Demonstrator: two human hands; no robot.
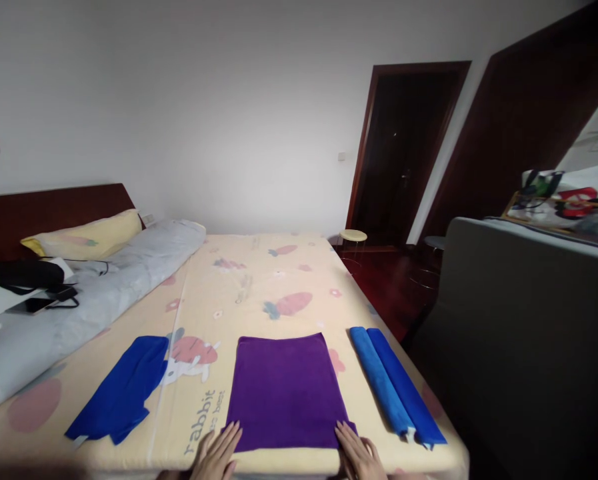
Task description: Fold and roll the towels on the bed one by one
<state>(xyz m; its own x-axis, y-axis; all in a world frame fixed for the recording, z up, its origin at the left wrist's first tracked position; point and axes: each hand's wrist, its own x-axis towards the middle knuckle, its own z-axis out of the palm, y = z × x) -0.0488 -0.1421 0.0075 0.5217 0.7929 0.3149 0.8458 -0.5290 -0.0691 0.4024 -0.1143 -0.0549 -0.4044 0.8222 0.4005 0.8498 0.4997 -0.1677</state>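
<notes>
A purple cloth [286, 390] lies spread flat as a rough rectangle on the bed, its near corners slightly turned. On its near left corner rests my left hand [217, 455], fingers stretched out and flat. My right hand [359, 455] lies the same way at the near right corner. To the right are two rolled cloths side by side, a lighter blue roll [380, 380] and a darker blue roll [407, 387], each with a white tag at the near end. A crumpled blue cloth [121, 390] lies to the left, apart from my left hand.
The bed [249, 287] has a pale yellow sheet with carrot and rabbit prints. Grey bedding [143, 267], a pillow [93, 237] and a phone [33, 305] are along the left. A round stool [353, 235] stands beyond the bed, and a dark grey panel [523, 333] rises at right.
</notes>
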